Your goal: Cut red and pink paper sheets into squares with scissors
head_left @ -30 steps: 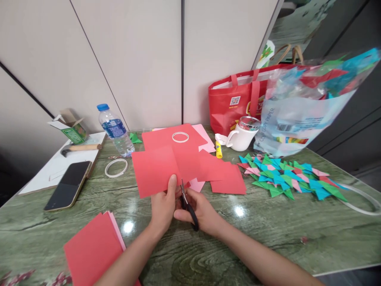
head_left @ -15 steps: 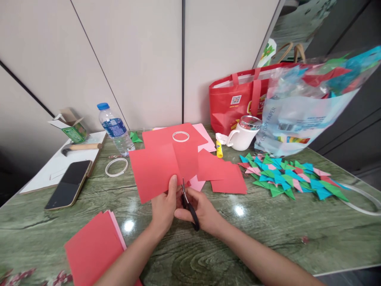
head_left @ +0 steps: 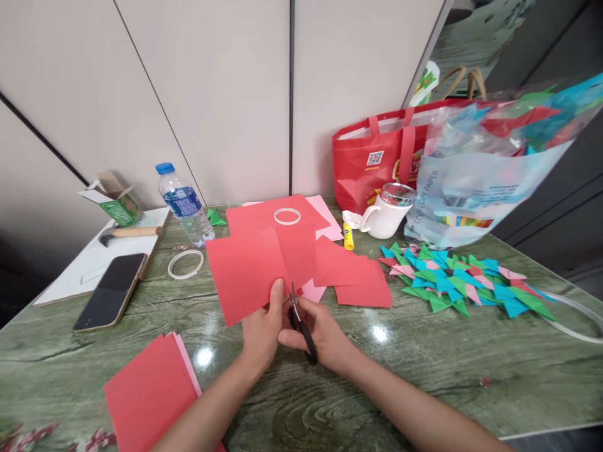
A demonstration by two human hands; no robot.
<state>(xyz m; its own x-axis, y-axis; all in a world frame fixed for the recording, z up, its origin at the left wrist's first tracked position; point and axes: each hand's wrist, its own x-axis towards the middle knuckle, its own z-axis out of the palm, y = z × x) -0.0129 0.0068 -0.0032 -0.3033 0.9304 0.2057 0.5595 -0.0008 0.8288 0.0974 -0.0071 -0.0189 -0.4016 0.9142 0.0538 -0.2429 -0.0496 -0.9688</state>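
My left hand (head_left: 264,323) pinches a sheet of red paper (head_left: 247,270) by its lower right part, thumb on top, holding it above the table. Black-handled scissors (head_left: 306,336) are in my right hand (head_left: 325,333), their blades pointing up beside the paper's right edge; whether they touch it I cannot tell. The two hands almost meet. Behind the held sheet lie larger red paper (head_left: 301,204) with a white tape ring (head_left: 287,216) on it. Cut red squares (head_left: 365,289) are spread to the right, and a stack of red and pink paper (head_left: 146,389) sits by my left forearm.
On the left are a phone (head_left: 110,292), a hammer (head_left: 134,231), a small box (head_left: 117,204), a water bottle (head_left: 181,204) and another tape ring (head_left: 185,264). To the right stand a white mug (head_left: 386,216), a glue stick (head_left: 348,237), bags and folded paper pieces (head_left: 452,279).
The view has shifted very slightly. Both hands, the red paper and the scissors keep nearly the same positions.
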